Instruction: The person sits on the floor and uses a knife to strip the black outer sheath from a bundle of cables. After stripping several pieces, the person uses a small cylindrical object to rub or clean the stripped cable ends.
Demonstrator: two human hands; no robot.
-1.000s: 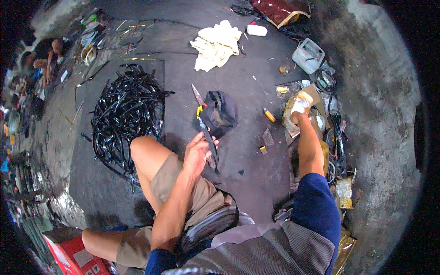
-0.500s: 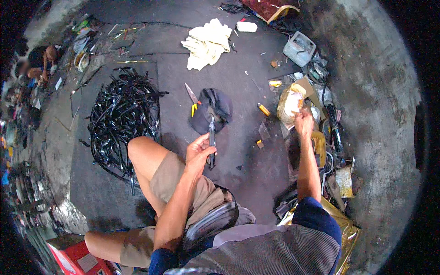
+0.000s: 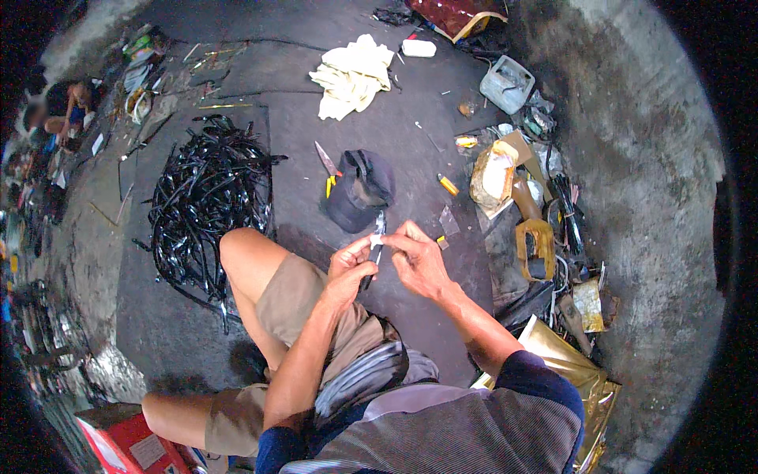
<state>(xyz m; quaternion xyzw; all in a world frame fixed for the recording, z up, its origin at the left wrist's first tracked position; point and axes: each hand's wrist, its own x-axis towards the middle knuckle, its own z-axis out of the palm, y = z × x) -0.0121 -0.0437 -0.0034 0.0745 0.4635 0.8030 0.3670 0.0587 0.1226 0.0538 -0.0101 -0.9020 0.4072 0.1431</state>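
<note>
My left hand point(image 3: 347, 267) is closed around a flat black strip point(image 3: 368, 278) above the mat, in front of my knee. Its far end looks shiny and pale. My right hand point(image 3: 422, 262) meets it from the right, fingers bent and drawn together, fingertips at the strip's upper part. A small whitish spot shows where the two hands meet; whether the right fingers pinch anything is hidden. Just beyond lies a dark cap point(image 3: 359, 193), beside scissors point(image 3: 327, 160) with red and yellow handles. To the right stands a tub point(image 3: 493, 180) crusted with whitish-yellow paste.
A heap of shiny black strips point(image 3: 209, 205) lies on the left. Cream cloth point(image 3: 351, 75) and a white block point(image 3: 418, 49) lie farther off. An orange-yellow lighter point(image 3: 448, 185), a grey plastic container point(image 3: 507, 85) and gold sheeting point(image 3: 564, 371) are right. Another person sits far left.
My right hand has left the paste tub and come across to the black strip in my left hand. The left hand has stayed nearly in place, still gripping the strip.
</note>
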